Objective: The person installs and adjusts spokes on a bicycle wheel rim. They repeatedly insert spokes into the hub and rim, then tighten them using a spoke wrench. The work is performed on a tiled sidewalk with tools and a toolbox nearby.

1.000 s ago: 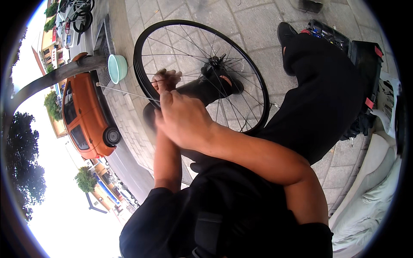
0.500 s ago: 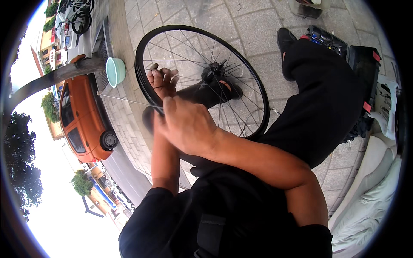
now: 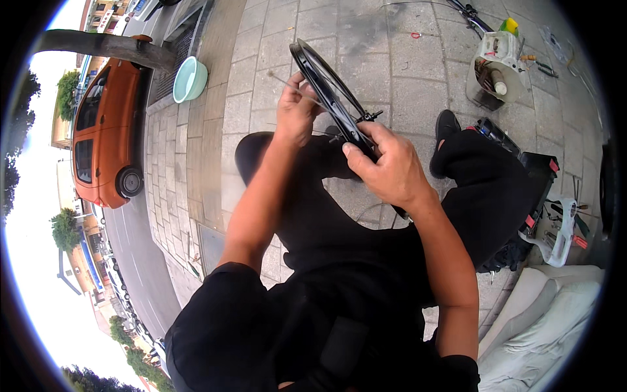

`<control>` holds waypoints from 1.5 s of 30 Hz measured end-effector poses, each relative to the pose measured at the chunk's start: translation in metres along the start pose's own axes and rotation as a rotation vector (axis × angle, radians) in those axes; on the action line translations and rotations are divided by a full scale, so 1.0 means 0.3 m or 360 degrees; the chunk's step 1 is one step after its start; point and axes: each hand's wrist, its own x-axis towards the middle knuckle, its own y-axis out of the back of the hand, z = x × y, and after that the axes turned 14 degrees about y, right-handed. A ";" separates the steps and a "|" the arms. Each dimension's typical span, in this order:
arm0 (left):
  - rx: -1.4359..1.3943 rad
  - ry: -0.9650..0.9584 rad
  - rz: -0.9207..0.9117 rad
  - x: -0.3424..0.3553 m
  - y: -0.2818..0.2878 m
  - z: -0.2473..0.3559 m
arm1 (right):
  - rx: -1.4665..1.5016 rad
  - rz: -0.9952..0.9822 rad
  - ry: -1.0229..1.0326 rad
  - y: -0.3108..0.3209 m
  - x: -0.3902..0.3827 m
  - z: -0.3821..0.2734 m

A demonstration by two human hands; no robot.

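The black spoked bicycle wheel [image 3: 308, 67] is tilted nearly edge-on above my lap, with its hub axle at the right side. My right hand [image 3: 388, 166] is closed on the rim, thumb on its outer face. My left hand [image 3: 297, 111] is at the wheel's left side, fingers curled around a thin metal spoke [image 3: 282, 81] that sticks out toward the upper left. Whether those fingers also touch the rim is hard to tell.
A mint basin [image 3: 189, 80] stands left, near a tree trunk [image 3: 108, 46] and an orange car [image 3: 104, 130]. Right lie a plastic tool container [image 3: 486, 75], an open black toolbox [image 3: 539, 166] and scattered tools. A padded pale seat [image 3: 535, 313] fills the lower right.
The wheel has turned from face-up to nearly edge-on. My right hand moved rightward from the loose spoke onto the rim; my left hand rose slightly to the spoke. The view has shifted.
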 end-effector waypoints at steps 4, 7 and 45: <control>-0.0021 0.0103 -0.0009 -0.012 -0.057 0.035 | 0.0307 -0.0055 -0.0212 0.090 -0.003 0.020; -0.0220 0.0136 -0.0237 0.003 -0.050 0.039 | 0.0334 -0.0144 -0.0195 0.127 -0.011 0.083; -0.0151 0.0355 -0.0667 -0.019 -0.151 0.015 | 0.0464 -0.0023 -0.0621 0.181 -0.145 0.108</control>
